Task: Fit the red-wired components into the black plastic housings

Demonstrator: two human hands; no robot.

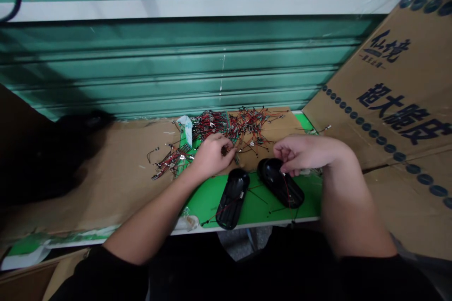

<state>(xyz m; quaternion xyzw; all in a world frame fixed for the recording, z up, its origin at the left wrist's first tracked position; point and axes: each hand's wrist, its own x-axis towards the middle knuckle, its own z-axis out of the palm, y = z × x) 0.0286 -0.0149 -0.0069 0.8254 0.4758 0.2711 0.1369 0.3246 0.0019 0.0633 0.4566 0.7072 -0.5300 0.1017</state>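
Observation:
Two black oval plastic shells lie on the green table top [212,200]: the left shell [232,197] and the right shell [280,182]. My right hand [303,153] hovers over the right shell, fingers pinched on a thin red-and-black wire [286,187] that runs down across that shell. My left hand [212,154] is curled at the edge of a heap of small red-and-black wire leads [243,124], fingertips pinched on something I cannot make out.
Brown cardboard [116,178] covers the table's left and back. A smaller cluster of leads [171,160] lies left of my left hand. A large printed cardboard box [395,103] leans at the right. A green corrugated wall [176,70] stands behind.

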